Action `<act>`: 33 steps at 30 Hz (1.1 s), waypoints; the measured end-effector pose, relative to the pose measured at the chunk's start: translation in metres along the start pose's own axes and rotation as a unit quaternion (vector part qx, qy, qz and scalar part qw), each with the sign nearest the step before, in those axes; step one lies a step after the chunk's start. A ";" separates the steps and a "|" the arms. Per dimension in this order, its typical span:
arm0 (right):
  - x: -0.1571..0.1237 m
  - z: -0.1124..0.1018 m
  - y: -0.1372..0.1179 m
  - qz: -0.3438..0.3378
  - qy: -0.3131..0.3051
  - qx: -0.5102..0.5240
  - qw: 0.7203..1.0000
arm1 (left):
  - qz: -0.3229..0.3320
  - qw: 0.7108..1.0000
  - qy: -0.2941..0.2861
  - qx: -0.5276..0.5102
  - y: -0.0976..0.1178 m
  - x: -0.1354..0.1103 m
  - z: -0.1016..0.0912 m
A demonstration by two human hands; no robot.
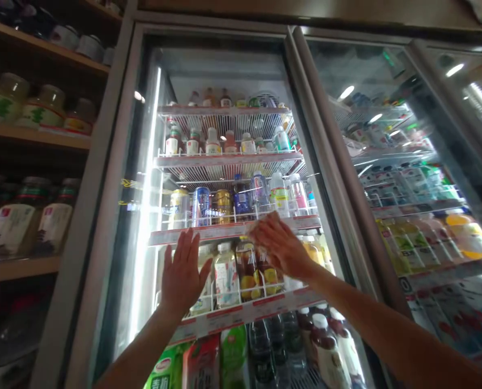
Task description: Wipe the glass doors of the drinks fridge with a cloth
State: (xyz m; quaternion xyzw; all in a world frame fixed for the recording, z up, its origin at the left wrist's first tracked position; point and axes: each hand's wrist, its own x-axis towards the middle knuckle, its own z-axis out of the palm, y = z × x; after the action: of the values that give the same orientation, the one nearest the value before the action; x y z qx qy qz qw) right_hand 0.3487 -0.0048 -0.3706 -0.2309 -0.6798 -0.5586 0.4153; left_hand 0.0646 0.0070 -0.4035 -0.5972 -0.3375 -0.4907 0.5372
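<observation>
Glass cooler door (225,70) has my left hand (184,273) spread flat at 7 o'clock, my right hand (281,246) at 5 o'clock, neither pinching anything.

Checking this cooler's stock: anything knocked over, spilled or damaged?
Nothing stands out: the bottles and cans stand upright on the wire shelves behind the glass door, with no visible spill or damage, though the left hand and right hand hide some.

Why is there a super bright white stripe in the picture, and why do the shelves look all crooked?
In the head view, the light strip inside the glass-door drinks cooler glares white, reflections wash over the next glass door, the shelves look slanted, probably from a wide lens and the tilted camera, and the right hand looks slightly blurred.
</observation>
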 end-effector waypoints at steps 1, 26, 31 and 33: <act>0.000 -0.001 0.007 0.043 0.021 -0.010 0.999 | 0.000 1.000 0.000 0.001 0.000 0.000 0.000; -0.160 -0.025 -0.009 0.157 0.037 -0.054 0.985 | 0.070 0.996 0.011 -0.053 0.081 -0.023 0.010; -0.076 -0.011 0.007 0.247 0.125 -0.075 0.958 | 0.071 0.996 0.000 -0.053 0.076 -0.028 0.007; -0.050 -0.004 -0.011 0.199 0.098 -0.039 0.974 | 0.077 0.996 -0.005 -0.045 0.068 -0.031 0.005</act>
State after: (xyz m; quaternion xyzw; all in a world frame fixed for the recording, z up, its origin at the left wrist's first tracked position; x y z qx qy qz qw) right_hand 0.3686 -0.0042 -0.4179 -0.3216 -0.5538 -0.5105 0.5738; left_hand 0.1201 0.0019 -0.4535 -0.6480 -0.2707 -0.4593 0.5440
